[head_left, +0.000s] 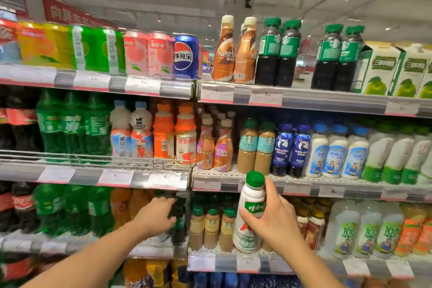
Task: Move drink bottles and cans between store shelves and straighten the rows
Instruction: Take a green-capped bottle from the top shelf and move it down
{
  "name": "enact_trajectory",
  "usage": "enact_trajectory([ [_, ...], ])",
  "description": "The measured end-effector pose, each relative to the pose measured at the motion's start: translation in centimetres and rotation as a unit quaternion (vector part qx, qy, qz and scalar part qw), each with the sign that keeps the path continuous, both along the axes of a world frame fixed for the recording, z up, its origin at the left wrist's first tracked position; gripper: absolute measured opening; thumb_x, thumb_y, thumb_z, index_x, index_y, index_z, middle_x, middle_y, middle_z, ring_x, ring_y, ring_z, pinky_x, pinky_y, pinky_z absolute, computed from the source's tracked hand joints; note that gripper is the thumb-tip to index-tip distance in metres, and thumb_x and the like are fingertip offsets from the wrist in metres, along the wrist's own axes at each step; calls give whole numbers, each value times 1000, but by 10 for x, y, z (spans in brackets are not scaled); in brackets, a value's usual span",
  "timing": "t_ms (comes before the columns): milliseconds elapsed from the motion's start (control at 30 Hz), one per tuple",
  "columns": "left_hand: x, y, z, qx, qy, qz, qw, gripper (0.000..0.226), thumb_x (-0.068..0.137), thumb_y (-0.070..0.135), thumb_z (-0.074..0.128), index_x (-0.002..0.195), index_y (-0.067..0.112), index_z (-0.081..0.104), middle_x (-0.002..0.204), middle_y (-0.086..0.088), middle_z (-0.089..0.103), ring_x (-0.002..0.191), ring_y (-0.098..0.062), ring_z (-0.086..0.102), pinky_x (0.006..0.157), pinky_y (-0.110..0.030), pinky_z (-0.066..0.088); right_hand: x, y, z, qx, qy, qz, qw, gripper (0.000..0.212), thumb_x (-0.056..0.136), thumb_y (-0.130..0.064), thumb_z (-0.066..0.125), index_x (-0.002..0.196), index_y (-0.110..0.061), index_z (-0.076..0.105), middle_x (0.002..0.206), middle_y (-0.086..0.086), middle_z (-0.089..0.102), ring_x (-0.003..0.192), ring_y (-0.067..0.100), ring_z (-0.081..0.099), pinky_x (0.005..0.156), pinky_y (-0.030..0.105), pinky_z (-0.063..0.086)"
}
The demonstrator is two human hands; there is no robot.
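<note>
Store shelves (233,184) stood crowded with drinks. Right hand (275,215) grasped a white bottle (251,208); left hand (159,214) curled around a dark bottle (180,222). Best seated upright, label outward, flush with the row.

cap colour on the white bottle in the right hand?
Green. The cap tops the white bottle gripped by the right hand; head view.

Head camera, facing the store shelves (304,100)
Single wide view, close, level with middle shelves; ceiling at 12 o'clock, forearms entering from 6 o'clock.
</note>
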State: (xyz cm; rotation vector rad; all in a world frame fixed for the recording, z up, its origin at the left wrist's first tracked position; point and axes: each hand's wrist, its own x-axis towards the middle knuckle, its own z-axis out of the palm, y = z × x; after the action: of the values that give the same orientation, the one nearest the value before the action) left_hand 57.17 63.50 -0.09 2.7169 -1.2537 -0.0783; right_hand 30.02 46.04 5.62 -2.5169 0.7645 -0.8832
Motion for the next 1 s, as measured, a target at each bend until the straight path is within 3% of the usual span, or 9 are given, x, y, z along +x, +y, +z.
enact_trajectory([
  [100,11,-8,-12,-27,9,7,1000,38,97,39,57,129,20,55,120,-4,64,112,-22,60,89,-33,53,8,1,-5,-3,21,-4,1000,81,75,-66,68,143,-39,32,118,-13,68,104,18,68,83,35,53],
  [200,15,-18,-18,-46,13,5,999,14,100,36,56,104,24,50,93,4,59,87,-17,58,71,-27,48,14,1,-8,0,28,0,1000,75,77,-60,73,138,-42,34,117,-13,68,103,18,68,82,36,54],
  [300,17,-27,-26,-44,-13,-14,999,21,98,36,56,114,22,56,96,2,62,93,-20,65,68,-27,49,25,1,-16,11,28,1,1000,69,76,-54,77,130,-41,36,114,-12,68,101,19,68,81,37,53],
  [367,19,-33,-34,-39,-9,-20,999,25,98,36,57,118,21,59,89,6,59,86,-17,64,68,-27,53,32,1,-24,27,24,4,999,68,76,-55,78,128,-41,37,112,-14,68,99,17,67,80,37,54],
  [433,20,-37,-41,-49,-5,-21,999,29,96,34,60,123,23,58,94,6,59,86,-15,63,72,-27,56,39,2,-32,42,27,13,999,68,76,-56,78,128,-42,36,109,-16,66,98,14,67,81,37,55],
  [567,26,-44,-51,-76,-19,-30,996,52,92,29,66,141,26,46,134,-2,58,120,-22,60,91,-33,57,47,1,-42,51,33,22,998,72,75,-57,77,132,-42,36,109,-19,64,93,8,64,77,33,53],
  [700,30,-46,-54,-74,-35,-33,996,58,92,20,66,145,26,43,146,-3,52,132,-23,52,101,-32,52,53,-2,-45,52,34,30,998,71,77,-53,80,132,-41,37,105,-21,62,88,5,61,72,26,45],
  [833,27,-42,-58,-87,-41,-37,995,59,90,17,67,144,26,44,145,-3,50,131,-25,52,97,-33,53,62,-2,-51,62,31,33,997,71,73,-54,81,127,-43,36,105,-20,64,90,5,64,75,29,53],
  [1000,26,-29,-64,-83,-18,-22,996,39,91,22,68,128,22,57,130,-4,61,107,-24,65,81,-31,57,75,2,-61,77,44,46,995,67,71,-51,83,117,-47,34,96,-20,64,85,2,65,72,28,54],
])
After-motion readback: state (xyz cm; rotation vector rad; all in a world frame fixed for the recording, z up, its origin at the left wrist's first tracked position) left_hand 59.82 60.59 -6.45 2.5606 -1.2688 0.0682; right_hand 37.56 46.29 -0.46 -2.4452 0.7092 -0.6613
